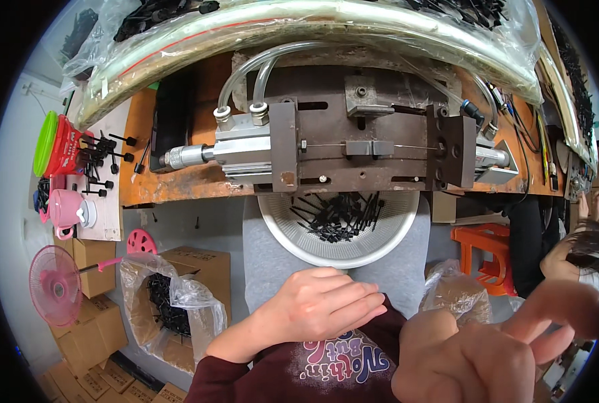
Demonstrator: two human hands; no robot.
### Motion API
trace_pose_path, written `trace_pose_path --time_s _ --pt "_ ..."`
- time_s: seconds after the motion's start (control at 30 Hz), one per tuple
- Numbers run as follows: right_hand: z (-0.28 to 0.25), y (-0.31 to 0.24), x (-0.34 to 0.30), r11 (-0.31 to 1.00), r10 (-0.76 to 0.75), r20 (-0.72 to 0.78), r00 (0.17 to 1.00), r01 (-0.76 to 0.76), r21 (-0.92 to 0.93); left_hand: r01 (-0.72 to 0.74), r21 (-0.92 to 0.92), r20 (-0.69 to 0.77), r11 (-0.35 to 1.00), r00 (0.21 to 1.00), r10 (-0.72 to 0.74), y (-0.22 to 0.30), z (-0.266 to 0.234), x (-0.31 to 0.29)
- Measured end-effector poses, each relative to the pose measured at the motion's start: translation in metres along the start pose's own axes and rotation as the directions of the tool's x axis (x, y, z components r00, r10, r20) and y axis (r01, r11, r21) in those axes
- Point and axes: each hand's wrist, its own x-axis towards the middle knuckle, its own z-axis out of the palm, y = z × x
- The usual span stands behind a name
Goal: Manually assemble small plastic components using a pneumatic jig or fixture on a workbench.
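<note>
The left hand (316, 305) lies flat on the person's lap, palm down, fingers together and stretched toward the right; its grip is slack and holds nothing. Just beyond its knuckles sits the white bowl (387, 245), its near rim almost touching the hand and its far rim tucked under the front edge of the desk (178, 188). Inside the bowl lies a loose heap of black pins (336, 216); they are thin and long, and their long axes run every way, many slanting from the near left toward the far right.

The right hand (481, 349) is raised close to the camera, blurred, with fingers spread and pointing up to the right; its grip is open and empty. It stands well apart from the bowl, to the right of the left hand and nearer the person.

Beyond the bowl, on the desk's edge, a metal press fixture (353, 148) lies with its long axis left to right; a silver cylinder (205, 154) sticks out of its left end and clear hoses (259, 67) arch over it. Open room lies between the two hands and over the bowl's near half. To the left of the left hand stands a cardboard box with a plastic bag (172, 302) of black parts; a clear bag (454, 292) sits between the right hand and the desk.
</note>
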Motion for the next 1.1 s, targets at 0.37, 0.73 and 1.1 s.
trace_pose_path --time_s 0.37,0.73,1.1 --pt "0.0112 0.0032 -0.0081 0.998 -0.002 0.066 0.998 0.006 -0.067 -0.015 -0.026 -0.009 1.0 1.0 0.014 -0.0009 0.004 0.0012" --pt "0.0095 0.007 -0.0085 0.996 -0.035 0.06 0.998 0.039 -0.074 -0.009 -0.022 0.014 1.0 1.0 0.009 -0.0017 0.004 -0.001" --pt "0.0111 0.0046 -0.0057 0.996 -0.051 0.033 0.998 0.053 -0.071 -0.005 -0.003 0.004 1.0 1.0 0.005 -0.003 0.0077 -0.0041"
